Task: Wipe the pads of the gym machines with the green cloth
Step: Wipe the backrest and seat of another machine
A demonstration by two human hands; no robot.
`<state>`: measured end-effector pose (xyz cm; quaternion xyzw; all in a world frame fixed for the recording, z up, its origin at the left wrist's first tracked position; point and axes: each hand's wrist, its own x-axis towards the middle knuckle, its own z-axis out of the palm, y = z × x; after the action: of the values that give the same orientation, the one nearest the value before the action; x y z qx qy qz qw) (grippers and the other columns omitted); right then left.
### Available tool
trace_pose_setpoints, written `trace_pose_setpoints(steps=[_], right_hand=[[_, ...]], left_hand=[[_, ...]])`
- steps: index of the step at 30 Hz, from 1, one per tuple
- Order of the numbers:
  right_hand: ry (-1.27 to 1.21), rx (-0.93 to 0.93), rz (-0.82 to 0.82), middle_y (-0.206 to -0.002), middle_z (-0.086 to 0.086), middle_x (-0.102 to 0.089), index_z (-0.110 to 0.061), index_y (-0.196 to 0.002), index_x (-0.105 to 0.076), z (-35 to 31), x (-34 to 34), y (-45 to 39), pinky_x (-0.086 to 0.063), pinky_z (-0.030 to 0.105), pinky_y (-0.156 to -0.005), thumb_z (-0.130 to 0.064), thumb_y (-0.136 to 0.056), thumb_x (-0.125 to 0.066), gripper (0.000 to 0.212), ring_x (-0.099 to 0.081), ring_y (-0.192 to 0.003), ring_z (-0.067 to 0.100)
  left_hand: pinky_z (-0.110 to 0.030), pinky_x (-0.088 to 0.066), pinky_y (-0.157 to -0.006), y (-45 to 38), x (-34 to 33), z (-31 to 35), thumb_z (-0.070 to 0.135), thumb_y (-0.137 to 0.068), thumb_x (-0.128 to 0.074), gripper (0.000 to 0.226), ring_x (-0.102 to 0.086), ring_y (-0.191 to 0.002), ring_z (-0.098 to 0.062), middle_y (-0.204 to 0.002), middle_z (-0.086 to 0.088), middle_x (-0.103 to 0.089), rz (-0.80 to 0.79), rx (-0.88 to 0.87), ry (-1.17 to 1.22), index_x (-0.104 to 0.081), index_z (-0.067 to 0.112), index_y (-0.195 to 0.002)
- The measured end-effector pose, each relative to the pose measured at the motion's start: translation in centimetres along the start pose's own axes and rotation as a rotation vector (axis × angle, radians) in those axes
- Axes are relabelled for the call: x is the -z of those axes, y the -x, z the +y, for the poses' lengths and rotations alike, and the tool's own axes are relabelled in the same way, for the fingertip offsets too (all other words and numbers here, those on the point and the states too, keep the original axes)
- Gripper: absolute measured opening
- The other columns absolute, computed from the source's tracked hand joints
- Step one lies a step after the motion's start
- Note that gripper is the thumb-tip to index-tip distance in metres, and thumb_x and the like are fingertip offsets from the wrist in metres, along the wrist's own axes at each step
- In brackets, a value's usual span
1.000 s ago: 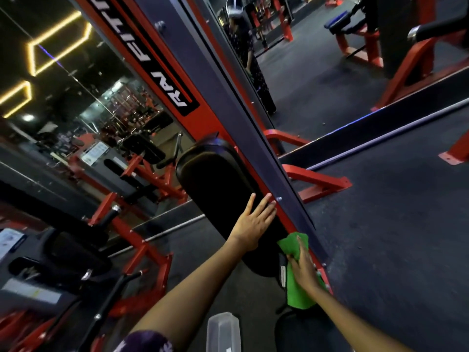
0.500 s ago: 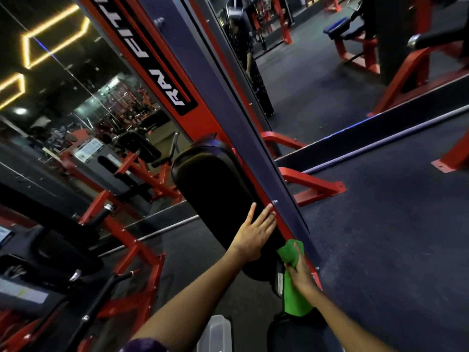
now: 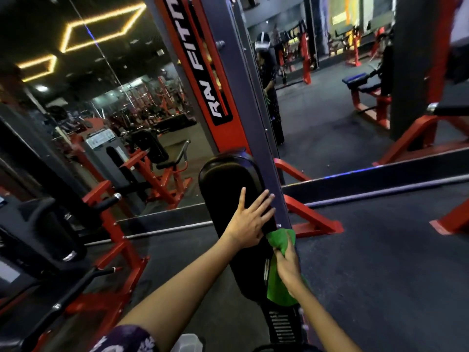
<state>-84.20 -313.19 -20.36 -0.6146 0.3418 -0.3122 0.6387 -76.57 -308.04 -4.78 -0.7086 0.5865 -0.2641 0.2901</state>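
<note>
Cloth worked up the pad's right edge; view tilted up.

Over the last second the view lifted, showing more of the frame [image 3: 253,128] and mirror. My left hand [image 3: 250,224] stayed flat on the pad [image 3: 223,189], fingers straight and slightly spread, bracing it. My right hand [image 3: 286,265] gripped the green cloth [image 3: 278,237], bunched against the pad's right side beside the frame, slightly higher than before. Judged: side edge mid-wipe, face not yet done.
</note>
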Motion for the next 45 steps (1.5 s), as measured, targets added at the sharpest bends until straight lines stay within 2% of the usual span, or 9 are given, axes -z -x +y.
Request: trace_pose_setpoints(steps=[5, 17, 20, 22, 24, 28, 32, 37, 45], right_hand=[[0.03, 0.174, 0.038, -0.148, 0.016, -0.036, -0.013, -0.148, -0.023, -5.1, -0.9, -1.3, -0.03, 0.044, -0.112, 0.008, -0.089, -0.05, 0.068, -0.036, -0.135, 0.031], [0.127, 0.467, 0.114, -0.146, 0.022, -0.036, 0.0, -0.143, -0.027, -14.2, -1.7, -3.6, -0.026, 0.045, -0.114, 0.007, -0.085, -0.05, 0.064, -0.036, -0.134, 0.036], [0.225, 0.563, 0.133, -0.147, 0.018, -0.035, 0.001, -0.142, -0.029, -17.0, -1.9, -3.6, -0.019, 0.031, -0.113, 0.015, -0.084, -0.053, 0.065, -0.031, -0.137, 0.034], [0.385, 0.655, 0.117, -0.15, 0.01, -0.033, -0.004, -0.144, -0.029, -19.0, -2.0, -3.6, -0.014, 0.024, -0.111, 0.009, -0.086, -0.054, 0.065, -0.028, -0.139, 0.03], [0.589, 0.692, 0.085, -0.154, 0.001, -0.027, -0.012, -0.148, -0.024, -20.6, -2.4, -3.9, -0.012, 0.029, -0.115, -0.002, -0.09, -0.052, 0.065, -0.024, -0.141, 0.029], [0.925, 0.674, 0.091, -0.158, -0.006, -0.016, -0.021, -0.151, -0.014, -22.9, -3.5, -3.0, -0.016, 0.045, -0.117, -0.015, -0.093, -0.046, 0.067, -0.015, -0.143, 0.032], [1.198, 0.85, -0.02, -0.158, -0.01, -0.009, -0.027, -0.151, -0.009, -23.7, -3.0, -2.8, -0.009, 0.045, -0.118, -0.019, -0.094, -0.045, 0.068, -0.007, -0.145, 0.031], [1.213, 0.746, -0.007, -0.158, -0.012, -0.012, -0.029, -0.151, -0.01, -25.3, -4.2, -2.5, -0.012, 0.046, -0.117, -0.023, -0.096, -0.045, 0.065, -0.009, -0.145, 0.03], [1.392, 0.808, -0.01, -0.156, -0.009, -0.022, -0.028, -0.151, -0.015, -26.5, -6.4, -1.9, -0.012, 0.055, -0.113, -0.022, -0.09, -0.053, 0.072, -0.013, -0.144, 0.033]], left_hand=[[-0.071, -0.002, -0.104, 0.1, 1.6, -2.7, 0.04, -0.053, -0.072, 0.076, -0.035, -0.138, -0.019, -0.147, -0.005, -0.041, 0.086, 0.045, 0.056, -0.059, 0.027, -0.127], [-0.065, -0.049, -0.077, 1.0, 2.4, -8.2, 0.036, -0.04, -0.076, 0.091, -0.049, -0.128, -0.019, -0.139, 0.001, -0.051, 0.274, 0.265, 0.439, -0.058, 0.024, -0.128], [-0.067, -0.044, -0.086, 1.7, 1.2, -9.0, 0.029, -0.049, -0.073, 0.096, -0.039, -0.136, -0.019, -0.149, 0.002, -0.038, 0.299, 0.342, 0.563, -0.043, 0.024, -0.14], [-0.067, -0.028, -0.102, 2.0, 0.7, -9.6, 0.023, -0.067, -0.065, 0.094, -0.011, -0.145, -0.012, -0.159, 0.004, -0.012, 0.313, 0.353, 0.673, -0.02, 0.024, -0.15], [-0.058, -0.017, -0.113, 2.3, 0.2, -9.9, 0.022, -0.079, -0.058, 0.091, 0.015, -0.141, -0.003, -0.158, 0.007, 0.01, 0.305, 0.382, 0.749, -0.002, 0.025, -0.151], [-0.05, -0.012, -0.116, 2.8, 0.0, -9.3, 0.02, -0.083, -0.06, 0.092, 0.01, -0.145, -0.011, -0.154, 0.008, 0.022, 0.399, 0.461, 0.94, 0.001, 0.016, -0.151], [-0.041, -0.013, -0.116, 3.3, -1.0, -7.8, 0.014, -0.08, -0.063, 0.09, 0.009, -0.142, -0.005, -0.152, 0.005, 0.017, 0.56, 0.549, 1.128, -0.005, 0.006, -0.149], [-0.032, -0.015, -0.116, 3.3, -2.6, -6.6, 0.007, -0.076, -0.066, 0.089, 0.001, -0.141, -0.01, -0.156, -0.004, 0.012, 0.682, 0.588, 1.204, -0.014, 0.002, -0.148], [-0.009, -0.001, -0.112, 4.6, -6.4, -4.0, 0.027, -0.083, -0.061, 0.087, -0.013, -0.142, -0.022, -0.153, -0.013, -0.014, 0.591, 0.708, 1.487, -0.008, -0.002, -0.146]])
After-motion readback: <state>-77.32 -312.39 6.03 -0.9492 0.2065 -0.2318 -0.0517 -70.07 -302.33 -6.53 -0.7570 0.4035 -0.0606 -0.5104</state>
